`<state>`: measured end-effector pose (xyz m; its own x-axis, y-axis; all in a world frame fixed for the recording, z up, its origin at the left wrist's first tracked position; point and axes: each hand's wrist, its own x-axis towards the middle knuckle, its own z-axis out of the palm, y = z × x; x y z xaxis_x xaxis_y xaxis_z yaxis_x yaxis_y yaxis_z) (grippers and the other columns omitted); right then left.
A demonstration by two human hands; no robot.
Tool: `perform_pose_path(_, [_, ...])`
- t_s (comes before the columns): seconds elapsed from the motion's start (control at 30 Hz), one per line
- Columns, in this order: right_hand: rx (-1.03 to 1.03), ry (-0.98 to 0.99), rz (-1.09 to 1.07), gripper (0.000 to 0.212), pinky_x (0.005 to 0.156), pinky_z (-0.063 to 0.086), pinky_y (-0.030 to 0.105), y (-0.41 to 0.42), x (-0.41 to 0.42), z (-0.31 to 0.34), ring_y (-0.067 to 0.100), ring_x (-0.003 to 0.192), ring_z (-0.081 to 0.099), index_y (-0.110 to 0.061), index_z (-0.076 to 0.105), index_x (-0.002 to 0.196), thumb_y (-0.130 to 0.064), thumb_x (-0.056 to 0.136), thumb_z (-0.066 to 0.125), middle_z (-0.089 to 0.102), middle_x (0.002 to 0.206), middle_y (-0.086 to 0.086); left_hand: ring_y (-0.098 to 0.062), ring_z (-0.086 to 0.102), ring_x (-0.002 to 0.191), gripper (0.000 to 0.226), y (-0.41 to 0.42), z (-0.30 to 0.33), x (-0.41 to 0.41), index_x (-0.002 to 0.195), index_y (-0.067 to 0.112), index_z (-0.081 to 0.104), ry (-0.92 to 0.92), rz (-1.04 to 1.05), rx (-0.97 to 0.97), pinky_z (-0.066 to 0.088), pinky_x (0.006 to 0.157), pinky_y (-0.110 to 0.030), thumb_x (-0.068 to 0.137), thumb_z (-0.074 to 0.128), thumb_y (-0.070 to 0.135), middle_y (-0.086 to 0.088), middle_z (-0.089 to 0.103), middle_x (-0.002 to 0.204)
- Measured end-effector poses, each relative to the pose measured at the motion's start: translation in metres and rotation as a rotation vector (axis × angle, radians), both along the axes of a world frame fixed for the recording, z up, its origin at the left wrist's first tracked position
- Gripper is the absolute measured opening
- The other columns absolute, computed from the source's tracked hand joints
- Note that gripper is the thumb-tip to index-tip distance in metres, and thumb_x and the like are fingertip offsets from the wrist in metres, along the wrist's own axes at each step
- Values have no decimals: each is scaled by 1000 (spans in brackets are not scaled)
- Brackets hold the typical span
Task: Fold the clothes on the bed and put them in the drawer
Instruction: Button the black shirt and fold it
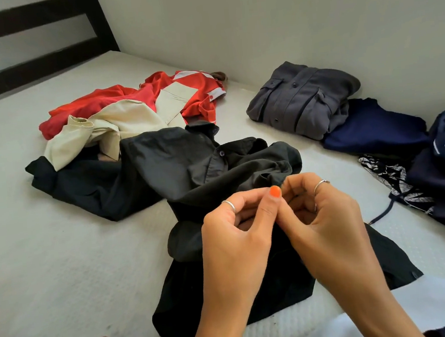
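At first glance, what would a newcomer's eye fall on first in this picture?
Two hands, the left hand and the right hand, meet low in the centre, pinching a black button-up shirt spread on the bed. Behind it lies a bright red garment, unfolded; a folded grey shirt sits at right by the wall.

Black shirt point(216, 174) lying rumpled, unfolded, mid-bed point(47, 253); red point(170, 91) and cream point(119, 124) garments heaped beyond it; grey folded shirt point(299, 98) sitting right of it, possibly atop navy pieces.
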<state>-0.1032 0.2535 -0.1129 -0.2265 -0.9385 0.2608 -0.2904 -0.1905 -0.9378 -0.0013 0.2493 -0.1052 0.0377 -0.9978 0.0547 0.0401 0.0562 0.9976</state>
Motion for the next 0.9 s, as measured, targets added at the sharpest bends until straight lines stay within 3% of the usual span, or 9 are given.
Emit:
perform_pose_path(0.1, [-135, 233, -85, 23, 64, 48, 11, -1, 4, -4, 5, 76, 60, -31, 55, 82, -13, 86, 67, 60, 78, -13, -3, 70, 83, 15, -5, -2, 2, 90, 23, 75, -65, -6, 15, 54, 74, -16, 80, 68, 33, 10, 75, 82])
perform_pose_path(0.2, [-273, 406, -158, 10, 64, 46, 17, -3, 5, -10, 8, 72, 55, -17, 61, 91, -9, 87, 65, 56, 83, -8, -3, 70, 79, 16, -8, -2, 5, 84, 24, 75, -139, 16, -9, 56, 74, -21, 80, 68, 39, 10, 74, 78])
perform_pose_path(0.3, [-346, 498, -200, 10, 62, 46, 28, -3, 7, -13, 14, 69, 56, -8, 62, 95, -9, 86, 61, 56, 88, -1, -5, 71, 75, 26, -6, 2, 5, 82, 24, 74, -151, -5, -24, 57, 71, -23, 78, 63, 47, 9, 74, 75])
perform_pose_path(0.37, [-382, 513, -209, 11, 63, 47, 28, -1, 9, -12, 16, 70, 57, -5, 63, 96, -6, 85, 62, 57, 89, 1, -8, 71, 76, 28, -5, 3, 5, 82, 23, 74, -121, -20, -14, 57, 72, -28, 76, 62, 48, 7, 74, 76])
perform_pose_path(0.57, [-396, 332, -118, 8, 71, 47, 8, -2, 7, -5, 2, 80, 58, -6, 65, 93, -5, 85, 63, 58, 88, -6, -8, 71, 78, 26, -5, 3, 5, 85, 21, 73, -74, -10, -70, 54, 69, -19, 79, 61, 43, 5, 74, 78])
perform_pose_path(0.63, [-385, 283, -98, 6, 72, 47, 9, -2, 7, -3, 2, 80, 59, -8, 66, 91, -7, 85, 64, 59, 88, -6, -10, 70, 77, 25, -6, 2, 3, 83, 19, 72, -71, 2, -86, 54, 67, -19, 82, 58, 40, 3, 73, 77])
perform_pose_path(0.8, [-270, 118, -42, 10, 67, 53, 20, 1, 6, 1, 13, 78, 64, -17, 65, 88, -6, 87, 67, 63, 85, -4, -22, 68, 74, 25, -9, -3, 4, 80, 16, 69, -134, 29, -124, 58, 69, -37, 90, 56, 34, -3, 71, 75])
perform_pose_path(0.9, [-108, -142, 21, 13, 62, 51, 18, 1, 6, 8, 9, 67, 63, -16, 66, 84, -4, 87, 65, 66, 75, -3, -17, 66, 70, 30, -12, -3, 6, 80, 14, 67, -163, 2, -184, 54, 62, -24, 86, 52, 39, -3, 69, 73])
